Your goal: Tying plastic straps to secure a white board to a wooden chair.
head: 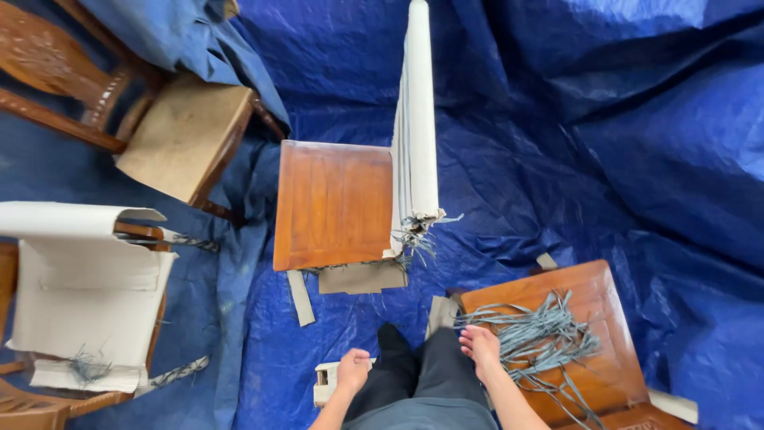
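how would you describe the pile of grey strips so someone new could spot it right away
Find the wooden seat panel at lower right on the blue tarp. The grey strips lie loose across it, beside the right hand, unlike the bare panel ahead.

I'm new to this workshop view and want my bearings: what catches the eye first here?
The crinkled blue tarp covering the whole floor, and in the middle a wooden chair seat with pale wrapping on its back. At lower right lies a tangle of grey strips on another wooden seat, next to the right hand; the left hand rests by the person's knee.
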